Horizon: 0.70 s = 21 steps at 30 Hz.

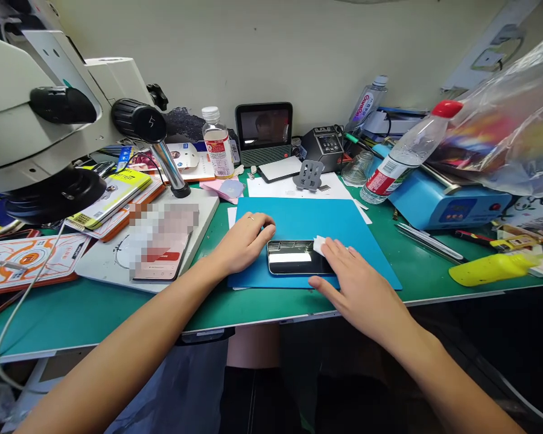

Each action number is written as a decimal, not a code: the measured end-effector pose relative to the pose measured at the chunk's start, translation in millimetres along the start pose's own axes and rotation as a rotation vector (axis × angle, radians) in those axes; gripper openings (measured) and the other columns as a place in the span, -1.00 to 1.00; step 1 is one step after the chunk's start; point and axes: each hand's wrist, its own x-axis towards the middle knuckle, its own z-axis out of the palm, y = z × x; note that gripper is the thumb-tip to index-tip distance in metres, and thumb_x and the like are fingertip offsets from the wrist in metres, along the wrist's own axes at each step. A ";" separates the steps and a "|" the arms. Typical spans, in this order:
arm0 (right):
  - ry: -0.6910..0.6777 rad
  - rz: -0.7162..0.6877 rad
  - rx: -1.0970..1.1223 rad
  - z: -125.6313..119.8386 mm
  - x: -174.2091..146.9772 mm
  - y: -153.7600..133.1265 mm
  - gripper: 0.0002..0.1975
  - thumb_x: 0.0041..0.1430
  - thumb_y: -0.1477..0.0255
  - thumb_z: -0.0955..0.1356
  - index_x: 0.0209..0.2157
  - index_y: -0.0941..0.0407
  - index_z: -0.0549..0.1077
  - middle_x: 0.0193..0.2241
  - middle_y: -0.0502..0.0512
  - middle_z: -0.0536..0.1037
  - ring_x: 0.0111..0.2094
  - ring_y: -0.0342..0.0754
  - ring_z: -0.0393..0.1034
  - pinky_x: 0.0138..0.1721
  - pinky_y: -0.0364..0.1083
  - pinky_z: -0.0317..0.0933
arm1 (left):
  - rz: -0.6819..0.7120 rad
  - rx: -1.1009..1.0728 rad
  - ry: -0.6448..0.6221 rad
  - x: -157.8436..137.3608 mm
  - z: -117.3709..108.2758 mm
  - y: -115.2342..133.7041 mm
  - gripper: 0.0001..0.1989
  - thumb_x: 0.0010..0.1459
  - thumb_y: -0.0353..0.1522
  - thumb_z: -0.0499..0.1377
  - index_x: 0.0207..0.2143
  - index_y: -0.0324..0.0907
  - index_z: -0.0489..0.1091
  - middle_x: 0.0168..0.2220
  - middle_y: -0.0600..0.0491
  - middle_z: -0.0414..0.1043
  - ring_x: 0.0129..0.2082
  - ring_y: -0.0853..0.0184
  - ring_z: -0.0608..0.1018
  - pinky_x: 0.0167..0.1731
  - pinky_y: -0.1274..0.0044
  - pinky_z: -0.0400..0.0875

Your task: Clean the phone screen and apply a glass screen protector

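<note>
A smartphone (pixel 294 265) lies face up and sideways on the blue mat (pixel 312 214), its dark glass reflecting a bright band. My right hand (pixel 355 280) presses a small white wipe (pixel 319 244) against the right part of the screen, fingers stretched over it and thumb near the phone's lower edge. My left hand (pixel 248 241) rests on the mat just beside the phone's upper left corner. Its fingers are loosely bent, and it appears to hold nothing; I cannot tell whether the thumb touches the phone.
To the left, a microscope (pixel 49 132) overhangs its pale base (pixel 113 265), where another phone (pixel 167 259) lies. Bottles (pixel 218 144), a small screen device (pixel 265 129) and a black box (pixel 323 147) line the back. On the right are a blue machine (pixel 452 202), tweezers (pixel 428 241) and a yellow bottle (pixel 489 268).
</note>
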 end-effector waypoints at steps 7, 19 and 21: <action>0.043 -0.054 0.030 9.4 33.3 -51.3 -0.02 0.30 -0.15 0.13 0.31 0.49 0.20 0.32 0.59 0.22 0.37 0.35 0.09 0.31 0.29 0.11 | 0.020 0.004 0.019 1.1 2.3 -2.8 -0.65 0.46 -0.20 -0.15 -0.09 -0.15 0.37 -0.10 -0.03 0.50 -0.10 0.18 0.44 -0.01 0.31 0.32; 0.064 -0.298 0.094 3.0 5.4 -70.4 -0.22 0.31 0.02 0.30 0.30 0.37 0.28 0.31 0.48 0.28 0.33 0.27 0.20 0.28 0.24 0.22 | 0.068 0.023 0.008 1.3 2.8 -2.4 -0.63 0.47 -0.21 -0.16 -0.13 -0.13 0.39 -0.09 -0.02 0.53 -0.13 0.19 0.45 -0.01 0.30 0.33; 0.062 -0.329 0.075 0.5 -4.4 -56.6 -0.28 0.35 0.07 0.28 0.29 0.34 0.29 0.31 0.43 0.31 0.33 0.24 0.22 0.26 0.22 0.25 | 0.069 0.034 0.007 1.6 2.0 -1.9 -0.62 0.47 -0.22 -0.17 -0.13 -0.13 0.40 -0.08 -0.02 0.52 -0.12 0.19 0.45 0.00 0.30 0.33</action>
